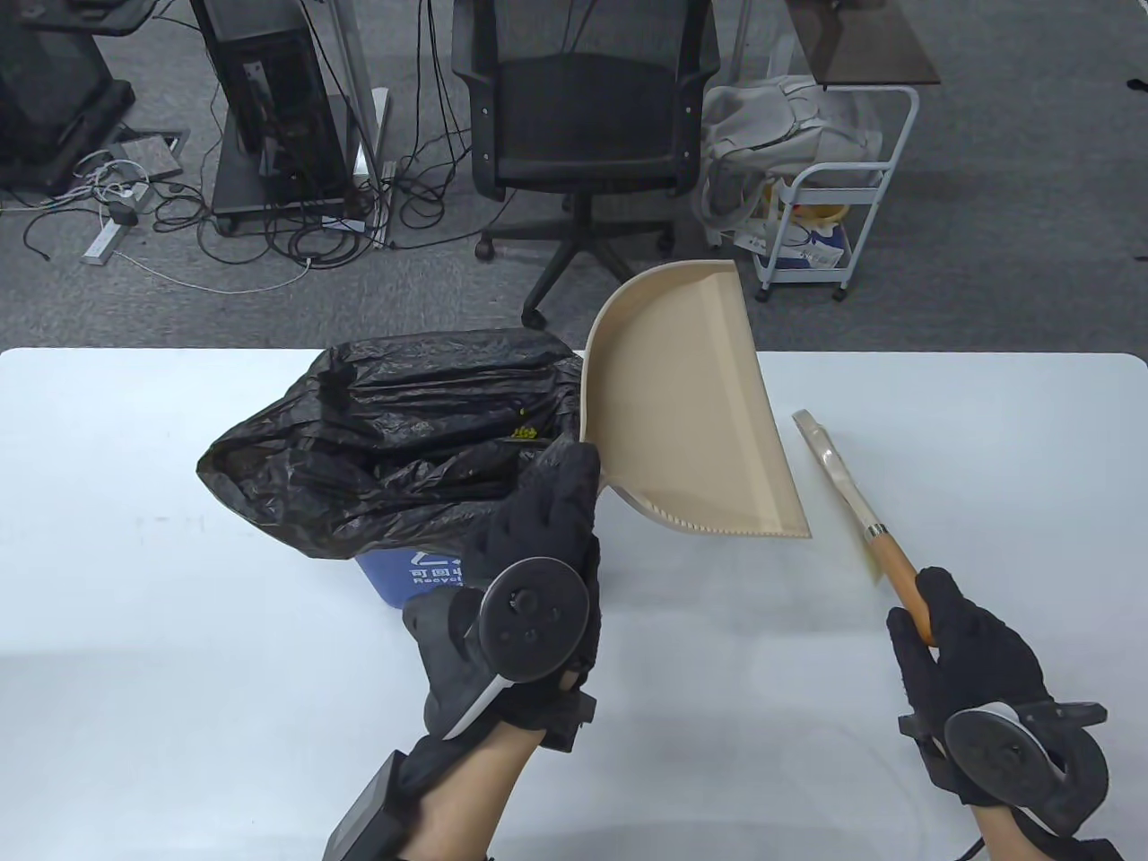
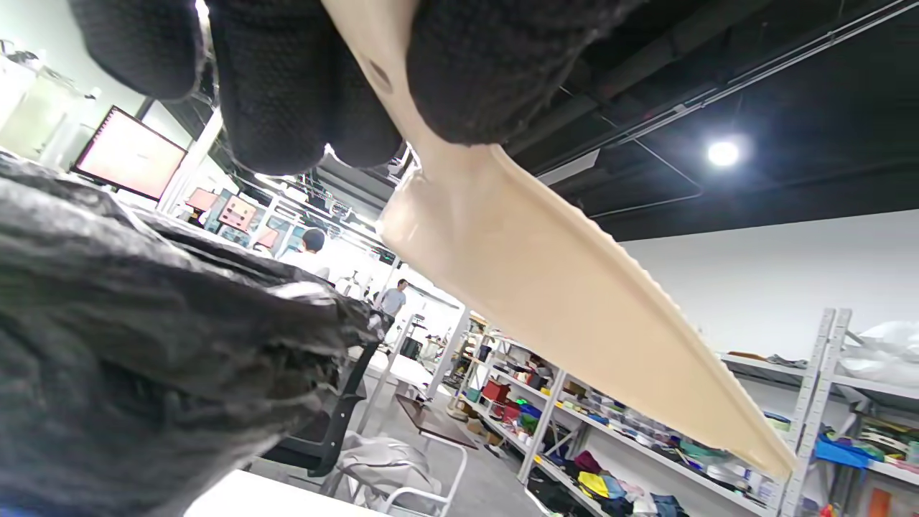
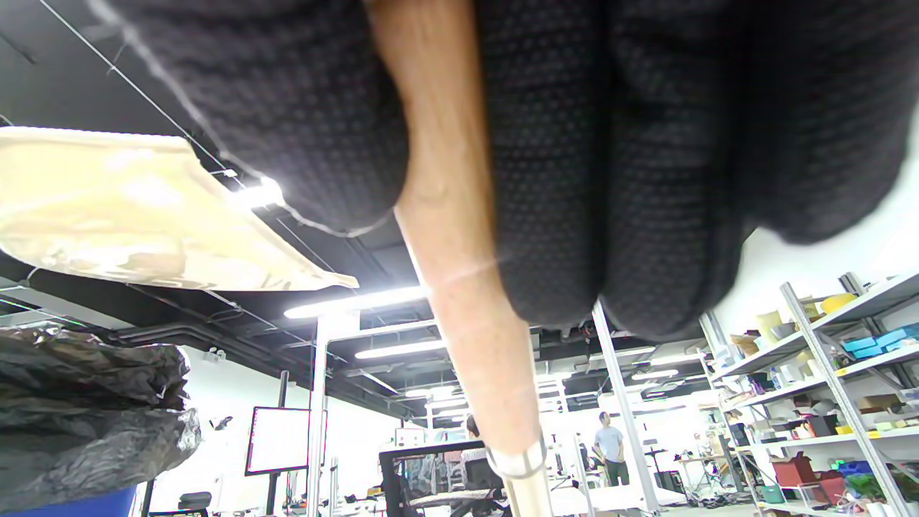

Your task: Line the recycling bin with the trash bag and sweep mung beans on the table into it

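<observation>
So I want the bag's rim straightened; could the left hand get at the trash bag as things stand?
Probably not yet: the left hand sits right beside the trash bag, but its fingers grip the dustpan.

The raised dustpan [image 1: 691, 404] and bagged bin [image 1: 395, 448] crowd mid-table — bare table [image 1: 987, 430] lies right.

Beyond my table: office clutter on the grey floor.
A black mesh chair [image 1: 583, 134] stands far centre; a white cart [image 1: 830, 202] with a grey bag [image 1: 780, 121] far right; a dark stand [image 1: 273, 108] and tangled cables [image 1: 296, 238] far left.
</observation>
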Action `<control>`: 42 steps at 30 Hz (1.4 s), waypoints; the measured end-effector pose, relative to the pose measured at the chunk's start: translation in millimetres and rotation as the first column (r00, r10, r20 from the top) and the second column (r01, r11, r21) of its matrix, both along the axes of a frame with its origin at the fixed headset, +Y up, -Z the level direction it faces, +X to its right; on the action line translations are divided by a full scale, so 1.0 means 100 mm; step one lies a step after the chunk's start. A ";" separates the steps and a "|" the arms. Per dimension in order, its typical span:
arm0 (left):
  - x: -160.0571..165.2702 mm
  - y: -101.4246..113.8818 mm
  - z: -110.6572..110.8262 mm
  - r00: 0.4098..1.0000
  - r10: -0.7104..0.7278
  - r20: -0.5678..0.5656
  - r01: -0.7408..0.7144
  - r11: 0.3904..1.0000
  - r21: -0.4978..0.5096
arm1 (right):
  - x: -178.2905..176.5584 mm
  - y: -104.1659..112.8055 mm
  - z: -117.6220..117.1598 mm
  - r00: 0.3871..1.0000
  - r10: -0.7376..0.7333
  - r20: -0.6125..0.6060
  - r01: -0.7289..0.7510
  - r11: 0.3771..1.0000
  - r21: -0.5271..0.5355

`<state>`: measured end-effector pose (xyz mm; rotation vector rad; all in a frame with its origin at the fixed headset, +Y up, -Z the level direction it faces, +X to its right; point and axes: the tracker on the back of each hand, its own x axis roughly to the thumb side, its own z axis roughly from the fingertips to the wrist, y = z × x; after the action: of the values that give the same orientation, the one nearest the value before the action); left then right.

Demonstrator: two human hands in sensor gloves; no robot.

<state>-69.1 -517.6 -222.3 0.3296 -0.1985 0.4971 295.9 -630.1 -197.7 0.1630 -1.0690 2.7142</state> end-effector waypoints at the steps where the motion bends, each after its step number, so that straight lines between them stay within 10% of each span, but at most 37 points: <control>1: 0.02 -0.04 0.02 1.000 0.001 0.011 -0.001 1.000 0.000 | 0.00 0.00 0.00 1.000 -0.003 0.001 0.003 1.000 0.000; 18: 0.18 -0.74 0.22 0.996 0.025 0.090 -0.022 0.999 -0.025 | 0.06 0.01 -0.01 1.000 -0.025 0.005 0.025 1.000 -0.003; 42: 0.19 -1.79 -0.14 0.984 0.141 0.109 -0.124 0.980 -0.155 | -0.07 -0.04 -0.01 0.999 0.041 -0.005 -0.041 0.999 -0.008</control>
<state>-50.2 -696.6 -236.5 0.1691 -0.2556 0.6609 288.6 -633.9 -199.0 0.1922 -1.0650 2.7520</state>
